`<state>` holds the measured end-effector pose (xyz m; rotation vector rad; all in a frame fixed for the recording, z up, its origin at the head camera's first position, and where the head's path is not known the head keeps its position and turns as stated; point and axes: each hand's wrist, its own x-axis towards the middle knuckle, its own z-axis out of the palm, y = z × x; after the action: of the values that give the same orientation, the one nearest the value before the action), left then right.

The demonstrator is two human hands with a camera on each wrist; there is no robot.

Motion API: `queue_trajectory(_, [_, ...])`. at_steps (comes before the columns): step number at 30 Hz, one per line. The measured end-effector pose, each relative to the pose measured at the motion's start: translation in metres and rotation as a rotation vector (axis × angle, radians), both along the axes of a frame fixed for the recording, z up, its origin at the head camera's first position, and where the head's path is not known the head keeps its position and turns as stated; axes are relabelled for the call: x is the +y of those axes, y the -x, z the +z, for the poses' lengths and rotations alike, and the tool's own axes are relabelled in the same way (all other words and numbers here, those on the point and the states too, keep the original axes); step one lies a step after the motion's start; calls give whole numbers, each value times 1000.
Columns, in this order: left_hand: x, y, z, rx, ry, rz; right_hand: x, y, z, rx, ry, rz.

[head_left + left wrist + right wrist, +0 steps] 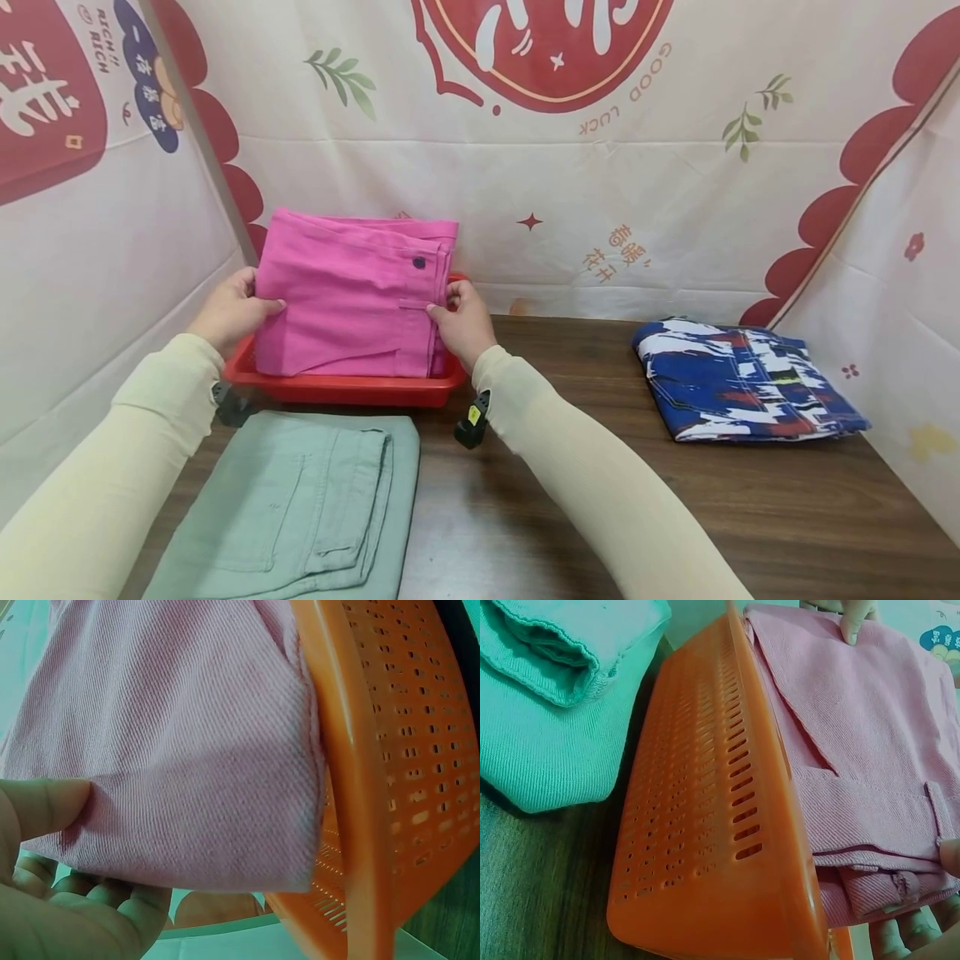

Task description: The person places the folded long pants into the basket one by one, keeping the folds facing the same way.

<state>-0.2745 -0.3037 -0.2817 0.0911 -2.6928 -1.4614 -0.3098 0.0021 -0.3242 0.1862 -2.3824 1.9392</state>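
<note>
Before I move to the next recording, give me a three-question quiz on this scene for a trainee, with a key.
1. What do the left hand and the right hand hold between them?

2. True or false: the blue patterned garment lies apart from the red basket.

3. Where does the green garment lie?
A. Inside the basket
B. On the table, nearer the person than the basket
C. On top of the blue patterned garment

Key:
1. The folded pink garment
2. True
3. B
</note>
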Motion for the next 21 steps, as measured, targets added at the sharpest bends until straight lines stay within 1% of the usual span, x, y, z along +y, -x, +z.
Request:
queue_trajectory(2, [1,0,1,8,-20,4,0,0,0,-8,8,5])
queue_trajectory(5, [3,0,3,28,-77,6,0,1,2,-17,28,11])
queue_trajectory(9, [4,-2,10,57,-166,-1,1,2,7,-12,67,13])
queue_trajectory(10, [5,-3,11,63,-173,-4,1,2,9,-9,76,12])
queue_trajectory(13, [5,-4,16,73,-169,-5,1,2,14,2,83,6])
queue_trajectory(15, [4,-4,17,67,-141,0,1,2,16,4,76,7])
queue_trajectory(19, [2,-5,17,35,-78,-11,3,2,18,-12,60,20])
queue_trajectory(21, [2,-5,15,15,-78,-20,3,2,18,-23,54,31])
